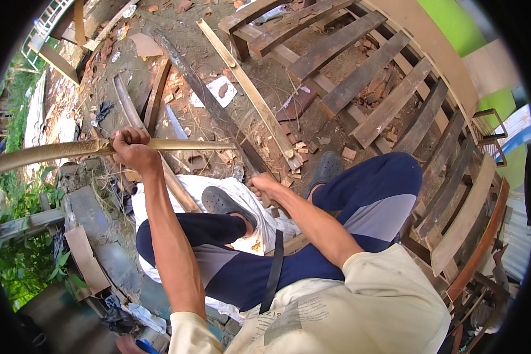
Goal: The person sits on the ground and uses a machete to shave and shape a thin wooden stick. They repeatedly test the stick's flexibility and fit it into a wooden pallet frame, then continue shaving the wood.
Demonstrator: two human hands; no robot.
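Note:
My left hand is wrapped round a long split bamboo strip, which runs crosswise from the far left rim to a tapered end in the middle. My right hand is closed in front of my knees on a narrow dark tool. It looks like a machete blade seen nearly edge-on, and it meets the strip's tapered end; its handle is hidden in my fist. Behind it a long dark pole lies on the ground. Beneath my left foot and leg spreads a white sheet.
A slatted wooden frame fills the right side. A pale bamboo piece lies ahead, near a white scrap and scattered wood chips. Another curved strip lies beyond my left hand. Stone blocks and plants are at left.

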